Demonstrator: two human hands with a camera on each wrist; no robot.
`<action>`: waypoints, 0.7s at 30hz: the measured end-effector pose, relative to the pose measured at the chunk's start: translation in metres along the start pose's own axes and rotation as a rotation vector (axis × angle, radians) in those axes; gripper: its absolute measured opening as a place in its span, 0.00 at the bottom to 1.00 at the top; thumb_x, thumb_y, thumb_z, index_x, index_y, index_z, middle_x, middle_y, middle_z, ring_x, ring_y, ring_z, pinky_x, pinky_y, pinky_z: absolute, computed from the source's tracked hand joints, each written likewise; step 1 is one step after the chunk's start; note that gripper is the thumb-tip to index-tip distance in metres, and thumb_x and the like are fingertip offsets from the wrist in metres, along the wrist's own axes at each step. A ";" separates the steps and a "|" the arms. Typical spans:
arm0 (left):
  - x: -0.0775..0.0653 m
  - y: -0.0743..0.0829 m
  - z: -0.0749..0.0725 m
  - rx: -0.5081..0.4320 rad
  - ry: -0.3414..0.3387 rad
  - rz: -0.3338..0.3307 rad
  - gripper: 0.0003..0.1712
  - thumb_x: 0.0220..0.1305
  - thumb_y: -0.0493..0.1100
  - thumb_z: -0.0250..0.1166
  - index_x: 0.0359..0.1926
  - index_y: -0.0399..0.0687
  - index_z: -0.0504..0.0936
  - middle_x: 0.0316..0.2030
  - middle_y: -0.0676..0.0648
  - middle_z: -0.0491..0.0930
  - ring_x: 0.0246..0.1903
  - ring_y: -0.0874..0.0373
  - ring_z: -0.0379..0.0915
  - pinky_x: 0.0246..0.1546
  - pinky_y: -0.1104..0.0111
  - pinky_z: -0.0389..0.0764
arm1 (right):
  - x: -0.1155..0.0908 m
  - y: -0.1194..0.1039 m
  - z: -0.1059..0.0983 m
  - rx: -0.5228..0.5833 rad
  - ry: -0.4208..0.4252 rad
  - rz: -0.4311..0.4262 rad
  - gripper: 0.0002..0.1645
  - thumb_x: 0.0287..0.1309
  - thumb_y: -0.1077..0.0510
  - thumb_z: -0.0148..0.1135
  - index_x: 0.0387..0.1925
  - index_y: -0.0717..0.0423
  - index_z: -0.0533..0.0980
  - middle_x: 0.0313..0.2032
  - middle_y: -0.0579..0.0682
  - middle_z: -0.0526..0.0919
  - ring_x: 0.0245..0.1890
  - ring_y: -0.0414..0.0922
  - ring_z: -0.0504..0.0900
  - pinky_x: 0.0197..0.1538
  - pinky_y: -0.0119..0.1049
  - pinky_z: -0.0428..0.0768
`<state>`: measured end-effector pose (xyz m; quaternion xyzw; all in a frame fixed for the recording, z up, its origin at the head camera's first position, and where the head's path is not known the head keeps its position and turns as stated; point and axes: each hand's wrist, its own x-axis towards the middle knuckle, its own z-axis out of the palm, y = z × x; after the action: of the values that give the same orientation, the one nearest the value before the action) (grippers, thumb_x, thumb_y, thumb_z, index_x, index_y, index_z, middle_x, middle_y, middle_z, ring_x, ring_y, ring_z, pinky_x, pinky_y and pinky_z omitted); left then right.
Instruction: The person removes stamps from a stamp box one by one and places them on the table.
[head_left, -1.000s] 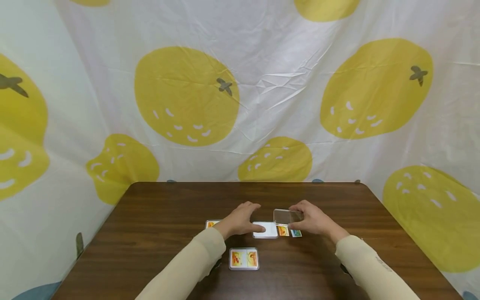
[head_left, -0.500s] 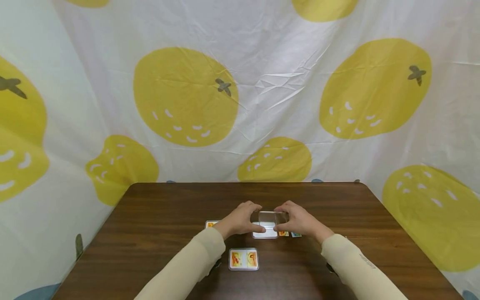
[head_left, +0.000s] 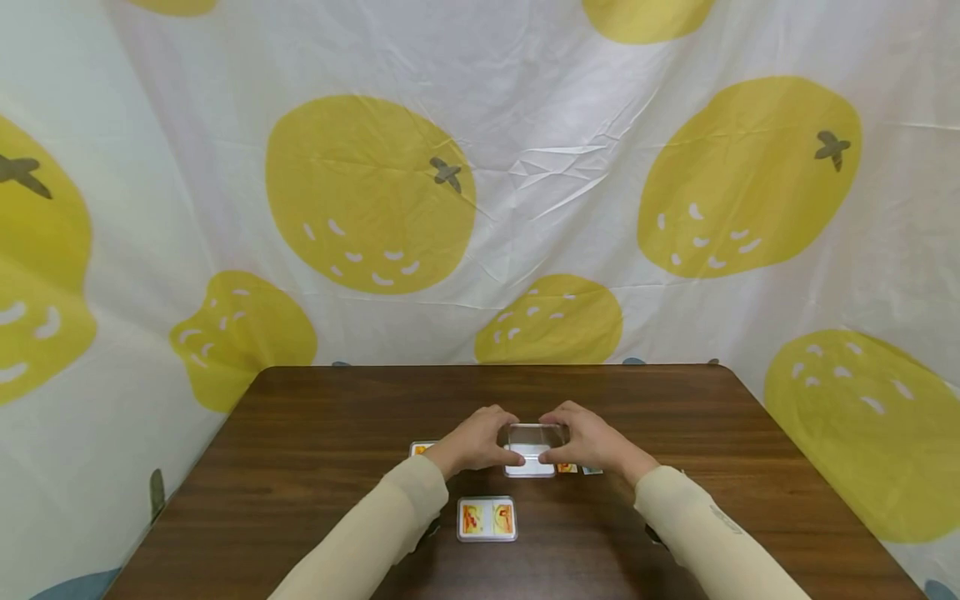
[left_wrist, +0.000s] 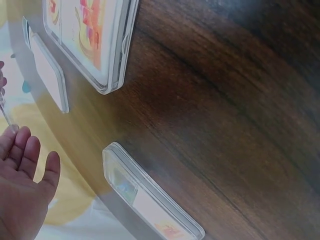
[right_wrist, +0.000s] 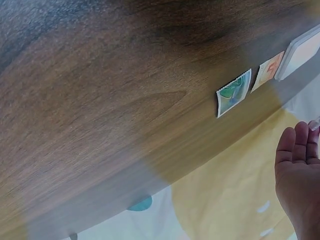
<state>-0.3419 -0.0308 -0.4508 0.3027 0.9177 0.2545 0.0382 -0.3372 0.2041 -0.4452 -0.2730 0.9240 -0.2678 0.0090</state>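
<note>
Brown wood table [head_left: 585, 542]: left hand [head_left: 476, 442], right hand [head_left: 592, 439] pinch clear rectangular plastic cover [head_left: 532, 434] between; uneven grip could tilt it.

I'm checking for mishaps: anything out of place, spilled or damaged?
Nothing looks spilled or damaged. Only the rectangular green paper stamp and orange paper stamp look odd, lying loose while similar ones sit in clear plastic cases.

lid [head_left: 536, 435] above tray [head_left: 529, 470], stamps [right_wrist: 234, 93] right, case [head_left: 487, 537] nearer
</note>
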 end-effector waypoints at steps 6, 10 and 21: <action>-0.002 -0.003 0.000 -0.013 0.011 0.007 0.35 0.55 0.54 0.75 0.59 0.41 0.77 0.47 0.49 0.76 0.50 0.55 0.70 0.54 0.63 0.72 | 0.000 0.000 -0.002 0.016 -0.026 0.008 0.39 0.48 0.44 0.77 0.58 0.60 0.77 0.49 0.49 0.75 0.46 0.46 0.76 0.49 0.47 0.75; -0.004 -0.005 -0.001 -0.031 0.022 -0.003 0.35 0.55 0.53 0.76 0.59 0.41 0.78 0.48 0.49 0.76 0.50 0.55 0.70 0.54 0.62 0.72 | 0.000 0.003 -0.002 0.008 -0.024 -0.002 0.38 0.47 0.46 0.78 0.57 0.60 0.78 0.49 0.50 0.76 0.48 0.48 0.76 0.51 0.49 0.75; -0.005 -0.009 0.000 -0.020 0.020 -0.015 0.36 0.51 0.51 0.77 0.57 0.39 0.78 0.46 0.48 0.76 0.49 0.54 0.71 0.53 0.62 0.73 | 0.003 0.006 0.006 -0.005 -0.024 -0.019 0.33 0.46 0.47 0.78 0.52 0.59 0.80 0.47 0.49 0.78 0.46 0.47 0.76 0.51 0.47 0.75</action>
<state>-0.3421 -0.0400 -0.4554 0.2929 0.9177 0.2663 0.0340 -0.3415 0.2035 -0.4532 -0.2848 0.9219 -0.2620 0.0170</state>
